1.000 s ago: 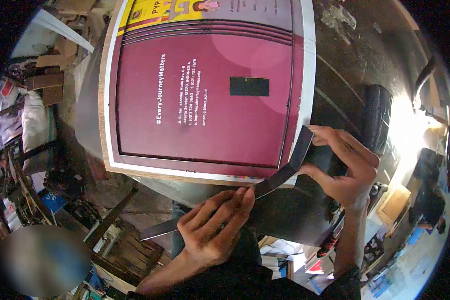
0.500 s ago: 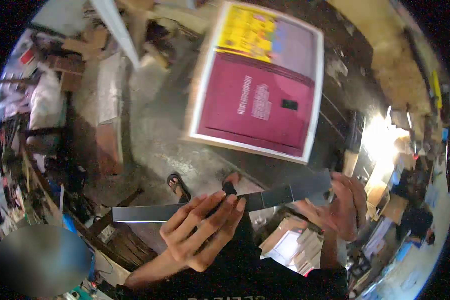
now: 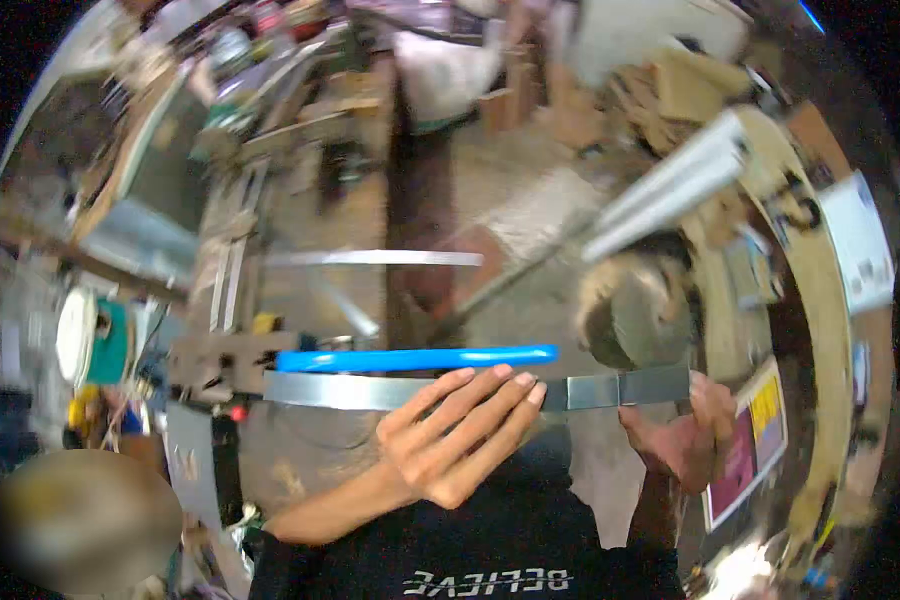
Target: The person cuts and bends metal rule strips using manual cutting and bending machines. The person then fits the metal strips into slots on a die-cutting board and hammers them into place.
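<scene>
Grey strip (image 3: 592,392) runs nearly level: your left hand (image 3: 462,432) grips its middle, your right hand (image 3: 682,437) pinches one end, probably to stop it sagging.

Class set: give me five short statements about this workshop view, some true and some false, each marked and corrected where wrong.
1. The left hand has its fingers on the grey strip. True.
2. The blue bar crosses the grey strip at a right angle. False: in the view, it runs roughly alongside the strip's upper edge.
3. The right hand is at one end of the grey strip. True.
4. The shirt is plain white. False: it is black with pale lettering.
5. The maroon-and-yellow panel appears left of both hands. False: it appears at the picture's right.
</scene>
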Motion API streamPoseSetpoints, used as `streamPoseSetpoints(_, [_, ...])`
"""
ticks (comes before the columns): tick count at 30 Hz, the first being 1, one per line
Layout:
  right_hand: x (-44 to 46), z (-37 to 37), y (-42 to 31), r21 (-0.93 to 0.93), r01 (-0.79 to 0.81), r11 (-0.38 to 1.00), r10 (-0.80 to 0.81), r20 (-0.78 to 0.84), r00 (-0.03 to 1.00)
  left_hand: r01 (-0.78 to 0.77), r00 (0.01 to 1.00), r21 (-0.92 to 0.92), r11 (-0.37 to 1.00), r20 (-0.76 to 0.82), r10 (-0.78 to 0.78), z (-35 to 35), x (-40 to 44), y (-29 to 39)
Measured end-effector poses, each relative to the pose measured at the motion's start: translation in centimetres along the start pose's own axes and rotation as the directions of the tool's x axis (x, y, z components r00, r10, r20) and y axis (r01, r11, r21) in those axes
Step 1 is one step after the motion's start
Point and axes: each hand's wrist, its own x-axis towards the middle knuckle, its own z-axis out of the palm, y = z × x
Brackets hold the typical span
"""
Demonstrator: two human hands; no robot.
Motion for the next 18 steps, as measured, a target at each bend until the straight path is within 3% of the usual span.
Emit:
streamPoseSetpoints(1, [1.8, 2.9, -1.8, 0.062, 0.028, 0.998, -0.028, -0.009, 1.0, 0.025, 1.0, 0.064, 0.998, -0.016, -0.024, -1.8, -1.3, -2.3])
streamPoseSetpoints(4, [6.0, 11.7, -8.0, 0.287, -0.226, 0.931, 0.174, 0.198, 0.965, 0.191, 0.982, 0.182, 0.964, -0.035, -0.188, -6.5, -6.2, -8.1])
streamPoseSetpoints(5, [6.3, 13.7, -8.9, 0.374, -0.201, 0.906, 0.125, 0.216, 0.968, 0.266, 0.963, 0.199, 0.943, -0.026, -0.267, -7.4, -7.2, -8.9])
streamPoseSetpoints(7, [5.1, 18.5, -11.6, 0.415, -0.409, 0.813, 0.059, 0.64, 0.766, 0.383, 0.924, 0.289, 0.877, -0.111, -0.367, -9.2, -11.3, -12.2])
streamPoseSetpoints(8, [3.1, 20.8, -11.9, 0.464, -0.431, 0.774, -0.091, 0.755, 0.65, 0.468, 0.883, 0.329, 0.82, -0.157, -0.441, -10.5, -13.5, -13.9])
streamPoseSetpoints(10, [0.7, 24.0, -13.5, 0.551, -0.413, 0.725, -0.294, 0.79, 0.538, 0.627, 0.778, 0.387, 0.676, -0.264, -0.571, -13.2, -18.3, -16.8])
streamPoseSetpoints(12, [-1.9, 26.2, -13.7, 0.297, -0.736, 0.608, -0.417, 0.909, 0.023, 0.745, 0.661, 0.424, 0.514, -0.373, -0.651, -16.0, -23.0, -19.1])
streamPoseSetpoints(14, [-5.9, 28.9, -11.5, 0.109, -0.772, 0.627, -0.45, 0.859, -0.244, 0.793, 0.583, 0.486, 0.369, -0.425, -0.693, -17.5, -26.7, -20.4])
streamPoseSetpoints(17, [-3.9, 28.7, -13.0, 0.135, -0.779, 0.612, -0.449, 0.87, -0.202, 0.806, 0.549, 0.49, 0.333, -0.408, -0.73, -16.8, -30.9, -22.3])
streamPoseSetpoints(18, [-3.6, 28.2, -13.1, 0.246, -0.76, 0.601, -0.462, 0.883, -0.08, 0.814, 0.528, 0.493, 0.307, -0.405, -0.747, -16.1, -32.0, -22.6])
